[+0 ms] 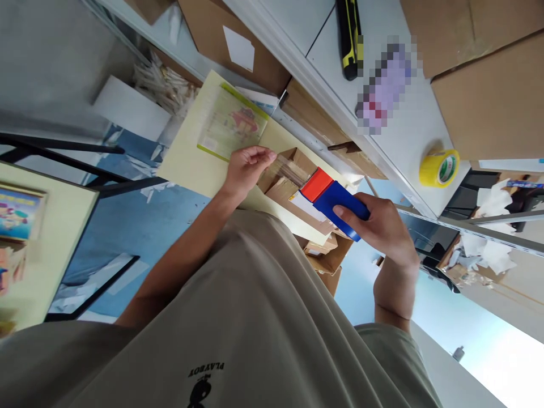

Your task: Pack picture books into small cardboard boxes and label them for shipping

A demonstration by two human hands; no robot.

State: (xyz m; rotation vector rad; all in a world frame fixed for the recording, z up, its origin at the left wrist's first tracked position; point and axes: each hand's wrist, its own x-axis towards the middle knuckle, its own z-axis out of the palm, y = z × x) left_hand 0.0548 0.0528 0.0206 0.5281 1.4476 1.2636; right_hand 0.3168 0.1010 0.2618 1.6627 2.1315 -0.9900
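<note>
My right hand (382, 226) grips a blue and red tape dispenser (335, 201), its toothed edge pointing toward my left hand. A strip of clear tape (290, 171) stretches from the dispenser to my left hand (249, 170), where thumb and forefinger pinch its end. Beneath the tape lies a small cardboard box (297, 195) with a white label, on a pale yellow tabletop (187, 139). Whether the tape touches the box I cannot tell. Just beyond my left hand is a clear, green-edged folder (233, 122) with a coloured picture on it.
A raised grey shelf (399, 141) holds a black and yellow utility knife (349, 39), a roll of yellow tape (440, 168) and large cartons (488, 102). An open carton (335, 260) stands below the table. Black metal legs (55, 148) and a second table (55, 249) are at the left.
</note>
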